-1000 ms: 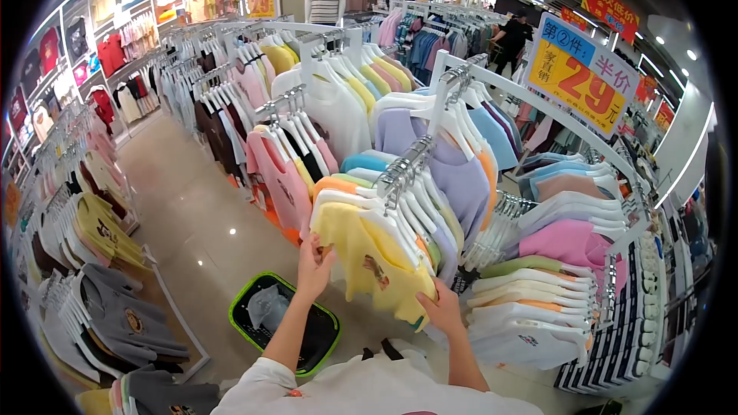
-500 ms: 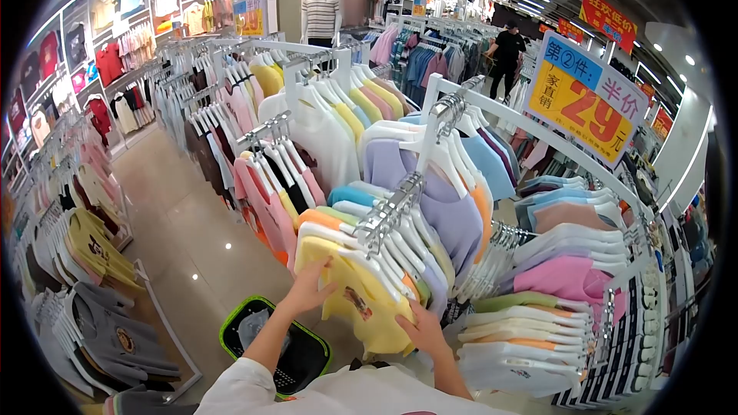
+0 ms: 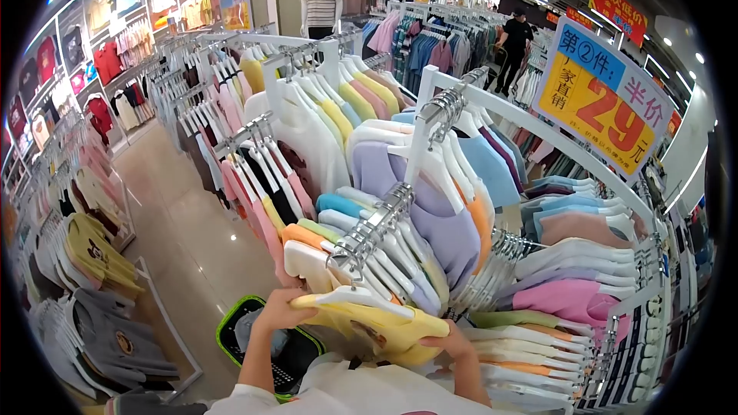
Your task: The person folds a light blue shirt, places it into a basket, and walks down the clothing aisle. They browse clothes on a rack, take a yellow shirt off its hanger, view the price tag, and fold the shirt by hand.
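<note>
A yellow T-shirt (image 3: pixel 411 327) on a white hanger (image 3: pixel 367 300) is stretched between my hands, tilted towards me, with part of a print showing on its front. My left hand (image 3: pixel 278 310) pinches the shirt at its left shoulder. At the other side my right hand (image 3: pixel 455 338) grips the sleeve edge. The hanger's hook reaches up to the end of a metal rack arm (image 3: pixel 377 227); whether it still hangs there I cannot tell. Right behind it hang several tops on white hangers, among them an orange one (image 3: pixel 304 236).
A black basket with a green rim (image 3: pixel 223 338) stands on the floor at my left, a grey item inside. Racks of tops surround me, with grey shirts (image 3: pixel 115 338) at lower left. A price sign (image 3: pixel 600 96) rises at right. A person in black (image 3: pixel 513 46) stands farther back.
The yellow T-shirt has come away from the row towards me and tipped, its shoulders spread wider. My left hand has moved left and down, my right hand slightly right.
</note>
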The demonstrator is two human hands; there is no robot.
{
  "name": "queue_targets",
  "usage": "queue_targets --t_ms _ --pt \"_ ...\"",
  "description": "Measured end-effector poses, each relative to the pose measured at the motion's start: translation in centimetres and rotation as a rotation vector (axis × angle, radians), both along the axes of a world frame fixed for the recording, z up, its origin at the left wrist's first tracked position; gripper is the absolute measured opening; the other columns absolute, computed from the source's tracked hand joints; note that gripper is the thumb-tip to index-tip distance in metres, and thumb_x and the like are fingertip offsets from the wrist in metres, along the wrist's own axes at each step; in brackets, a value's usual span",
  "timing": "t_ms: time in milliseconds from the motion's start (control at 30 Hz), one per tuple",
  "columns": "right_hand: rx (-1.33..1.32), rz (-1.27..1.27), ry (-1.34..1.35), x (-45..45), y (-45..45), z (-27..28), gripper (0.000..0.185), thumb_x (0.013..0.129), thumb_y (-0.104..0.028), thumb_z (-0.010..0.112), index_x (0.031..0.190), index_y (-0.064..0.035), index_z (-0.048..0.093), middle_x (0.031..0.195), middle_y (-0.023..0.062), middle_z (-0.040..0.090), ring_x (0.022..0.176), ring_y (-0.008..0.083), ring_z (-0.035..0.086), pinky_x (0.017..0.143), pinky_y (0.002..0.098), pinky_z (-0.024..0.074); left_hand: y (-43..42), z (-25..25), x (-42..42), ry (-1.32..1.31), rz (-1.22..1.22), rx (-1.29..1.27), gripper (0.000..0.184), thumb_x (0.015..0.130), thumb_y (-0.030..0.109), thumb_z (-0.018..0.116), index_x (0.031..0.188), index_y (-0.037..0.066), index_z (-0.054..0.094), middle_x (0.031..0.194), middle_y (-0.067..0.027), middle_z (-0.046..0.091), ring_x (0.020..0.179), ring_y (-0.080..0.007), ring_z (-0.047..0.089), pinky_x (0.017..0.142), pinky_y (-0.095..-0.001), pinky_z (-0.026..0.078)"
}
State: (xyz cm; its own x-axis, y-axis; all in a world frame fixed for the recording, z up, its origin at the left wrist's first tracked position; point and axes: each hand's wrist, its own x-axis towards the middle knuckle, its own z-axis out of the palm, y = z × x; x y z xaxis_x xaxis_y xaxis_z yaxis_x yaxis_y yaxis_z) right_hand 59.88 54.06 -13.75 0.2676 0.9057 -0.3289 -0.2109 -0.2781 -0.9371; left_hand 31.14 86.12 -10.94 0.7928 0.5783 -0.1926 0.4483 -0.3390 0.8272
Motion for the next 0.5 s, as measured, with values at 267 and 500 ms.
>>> queue_targets --t_ms 267,500 --pt "-0.11 0.091 0.06 -3.0 -1.4 -8.2 0.07 0.075 -0.015 0.086 0.136 -0.0047 0.053 0.129 0.0031 0.061 0.115 0.0142 0.057 0.094 0.0317 0.048 -2.6 -15.3 -10.5 -0.899 0.339 -1.459 0.058 0.074 0.016 0.083 0.125 0.0 0.062 0.109 -0.0059 0.069 0.097 -0.0162 0.065 0.088 -0.0316 0.052" --pt "-0.072 -0.142 0.059 -9.7 -1.8 -9.4 0.077 0.07 -0.018 0.088 0.136 -0.0035 0.052 0.131 0.0084 0.061 0.12 0.0228 0.056 0.102 0.037 0.045 -10.1 -15.6 -9.0 -0.245 0.011 -1.137 0.055 0.076 0.014 0.082 0.125 0.0 0.062 0.11 -0.006 0.069 0.098 -0.0167 0.065 0.088 -0.0322 0.052"
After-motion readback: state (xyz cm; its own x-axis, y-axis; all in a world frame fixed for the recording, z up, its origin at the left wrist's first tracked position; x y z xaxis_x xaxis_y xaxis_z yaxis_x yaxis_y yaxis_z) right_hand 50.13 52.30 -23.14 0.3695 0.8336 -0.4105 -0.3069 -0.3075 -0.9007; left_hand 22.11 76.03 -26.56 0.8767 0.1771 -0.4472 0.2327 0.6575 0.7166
